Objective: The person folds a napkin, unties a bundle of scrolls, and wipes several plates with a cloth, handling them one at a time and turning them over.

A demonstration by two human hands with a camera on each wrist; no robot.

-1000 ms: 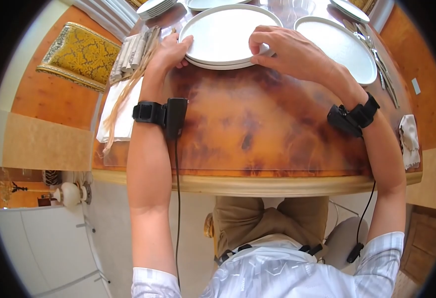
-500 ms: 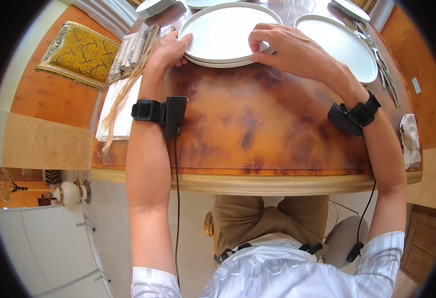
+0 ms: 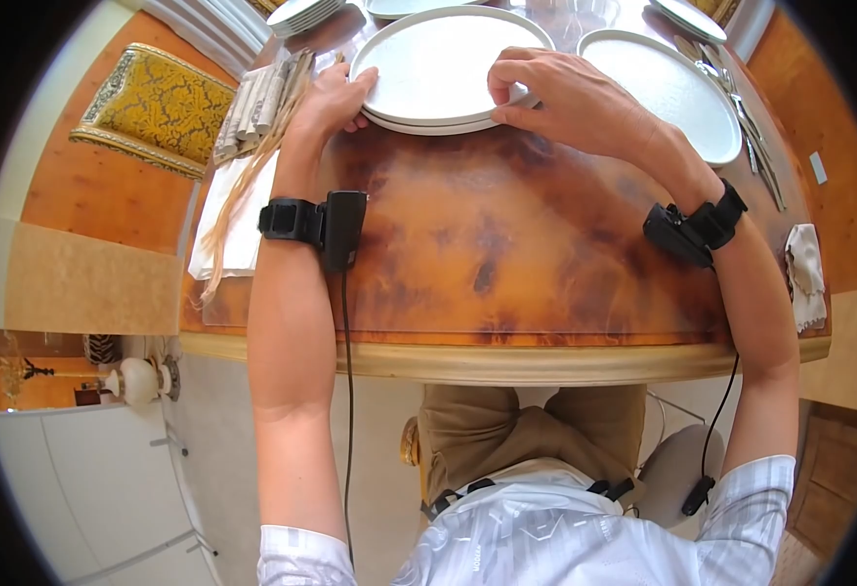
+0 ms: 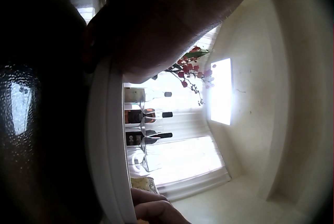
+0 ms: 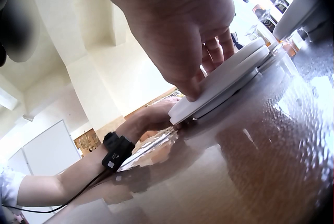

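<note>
Two or more white oval plates [image 3: 448, 68] lie stacked at the far middle of the table in the head view. The left hand [image 3: 335, 101] grips the stack's left rim, thumb on top and fingers at the side and below. At the near right rim, the right hand [image 3: 580, 103] has its thumb and curled fingers on the edge of the plates. The right wrist view shows that hand [image 5: 182, 31] with its thumb against the rim of the stacked plates [image 5: 224, 80]. In the left wrist view the stack's edge [image 4: 112, 140] appears, with the left hand [image 4: 151, 26] dark above it.
Another oval plate [image 3: 663, 93] lies to the right, beside cutlery [image 3: 741, 112]. Rolled napkins [image 3: 257, 103] and white napkins [image 3: 228, 220] are at the left. Small stacked plates [image 3: 301, 15] stand at the far left. A cloth [image 3: 805, 278] lies near the right edge. Bottles [image 4: 148, 115] stand beyond.
</note>
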